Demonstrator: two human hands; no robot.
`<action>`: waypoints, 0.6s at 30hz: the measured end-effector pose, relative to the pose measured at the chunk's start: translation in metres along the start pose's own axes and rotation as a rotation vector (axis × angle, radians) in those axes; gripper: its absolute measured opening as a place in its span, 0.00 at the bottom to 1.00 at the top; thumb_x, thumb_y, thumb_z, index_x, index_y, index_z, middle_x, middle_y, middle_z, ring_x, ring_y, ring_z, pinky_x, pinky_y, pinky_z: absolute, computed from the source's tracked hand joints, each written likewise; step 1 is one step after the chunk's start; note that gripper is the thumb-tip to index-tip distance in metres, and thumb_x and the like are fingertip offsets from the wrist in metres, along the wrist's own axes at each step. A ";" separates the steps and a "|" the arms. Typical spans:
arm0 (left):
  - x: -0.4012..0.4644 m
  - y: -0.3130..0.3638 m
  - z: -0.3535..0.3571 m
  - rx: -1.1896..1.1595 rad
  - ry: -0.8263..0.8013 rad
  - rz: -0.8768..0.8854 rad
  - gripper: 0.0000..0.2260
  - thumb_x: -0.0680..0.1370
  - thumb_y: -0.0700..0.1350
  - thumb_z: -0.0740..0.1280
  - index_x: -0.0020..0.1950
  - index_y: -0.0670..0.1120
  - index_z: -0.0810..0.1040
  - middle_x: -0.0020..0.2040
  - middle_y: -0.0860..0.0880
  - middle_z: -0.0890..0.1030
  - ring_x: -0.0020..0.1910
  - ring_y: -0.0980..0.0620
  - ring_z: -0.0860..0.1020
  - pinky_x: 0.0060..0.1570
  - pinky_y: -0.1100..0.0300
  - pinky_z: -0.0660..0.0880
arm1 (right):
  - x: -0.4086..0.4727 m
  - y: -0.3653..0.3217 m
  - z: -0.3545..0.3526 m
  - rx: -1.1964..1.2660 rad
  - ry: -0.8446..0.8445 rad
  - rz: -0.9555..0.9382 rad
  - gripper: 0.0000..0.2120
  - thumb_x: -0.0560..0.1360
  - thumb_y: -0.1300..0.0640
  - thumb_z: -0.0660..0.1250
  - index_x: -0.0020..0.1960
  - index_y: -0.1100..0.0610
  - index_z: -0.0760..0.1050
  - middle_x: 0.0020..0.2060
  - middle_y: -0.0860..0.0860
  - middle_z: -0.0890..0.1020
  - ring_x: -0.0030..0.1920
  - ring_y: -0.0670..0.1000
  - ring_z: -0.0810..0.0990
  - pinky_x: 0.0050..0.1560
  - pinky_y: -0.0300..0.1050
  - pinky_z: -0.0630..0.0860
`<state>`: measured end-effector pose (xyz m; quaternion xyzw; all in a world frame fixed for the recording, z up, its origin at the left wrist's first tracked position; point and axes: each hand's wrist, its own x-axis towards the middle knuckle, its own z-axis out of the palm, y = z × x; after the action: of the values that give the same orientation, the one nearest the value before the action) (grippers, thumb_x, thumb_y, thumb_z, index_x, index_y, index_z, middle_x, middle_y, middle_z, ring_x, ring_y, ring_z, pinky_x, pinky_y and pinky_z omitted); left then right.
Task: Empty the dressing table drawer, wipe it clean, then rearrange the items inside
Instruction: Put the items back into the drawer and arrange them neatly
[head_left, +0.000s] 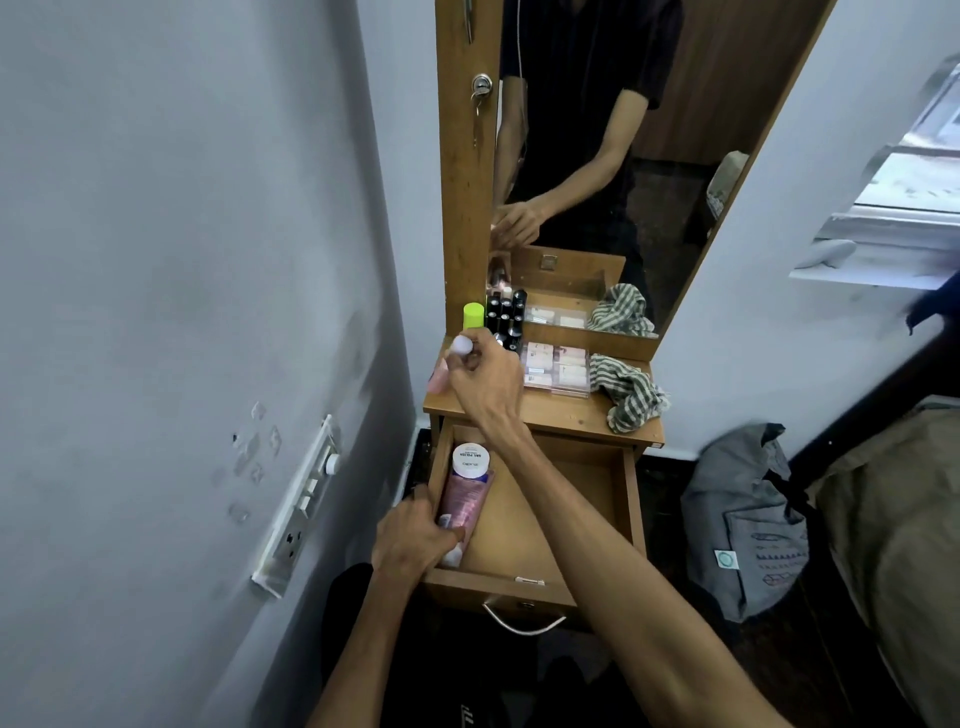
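**Dressing-table drawer: restocking under way**

Forearms, two, reach in from the bottom edge of the view.

Left hand (415, 540): at the drawer's near left corner, fingers curled round the lower end of a pink tube (464, 501).

Right hand (485, 382): over the left part of the desk (566, 413), fingers closed round a small bottle with a white cap (462, 344); the body of the bottle is mostly hidden by the hand.

Drawer (566, 499): pulled out fully below the desk, wooden, bare floor showing over most of it, metal bail handle on the front. Contents: the pink tube along the left wall and a white-lidded nail polish remover jar (470, 458) at the back left.

On the desk: a lime-capped container (473, 315), a cluster of black-capped nail polish bottles (506, 317), a clear case of pale pink items (556, 366), and a striped grey cloth (628, 389), crumpled at the right edge.

Stage, as judged: emptying and wiping look finished, given the bare wood and the discarded cloth. Rearranging has begun; most items remain on the desk to be put back.
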<state>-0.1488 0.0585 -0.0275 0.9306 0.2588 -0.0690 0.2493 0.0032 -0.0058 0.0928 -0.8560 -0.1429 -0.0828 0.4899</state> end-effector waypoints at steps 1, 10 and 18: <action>0.000 0.000 0.000 -0.001 -0.001 0.003 0.31 0.69 0.62 0.69 0.64 0.45 0.69 0.56 0.43 0.80 0.55 0.42 0.80 0.51 0.52 0.74 | -0.008 0.006 -0.008 0.033 0.008 0.000 0.12 0.73 0.50 0.71 0.56 0.49 0.81 0.42 0.47 0.86 0.44 0.49 0.85 0.46 0.45 0.80; -0.004 0.002 0.003 -0.009 0.038 0.046 0.28 0.71 0.61 0.67 0.65 0.47 0.66 0.57 0.42 0.80 0.55 0.38 0.80 0.46 0.51 0.70 | -0.071 0.075 -0.042 0.018 -0.143 0.233 0.06 0.69 0.52 0.75 0.45 0.51 0.82 0.38 0.45 0.85 0.42 0.46 0.84 0.49 0.49 0.82; -0.006 0.003 -0.003 -0.036 0.060 0.074 0.34 0.72 0.57 0.68 0.74 0.49 0.60 0.66 0.43 0.76 0.57 0.38 0.79 0.51 0.49 0.75 | -0.106 0.093 -0.033 -0.002 -0.023 0.324 0.07 0.67 0.53 0.74 0.45 0.50 0.81 0.37 0.41 0.83 0.39 0.43 0.81 0.42 0.40 0.74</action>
<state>-0.1526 0.0547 -0.0224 0.9366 0.2329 -0.0270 0.2603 -0.0672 -0.0961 0.0041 -0.8691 -0.0086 0.0066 0.4944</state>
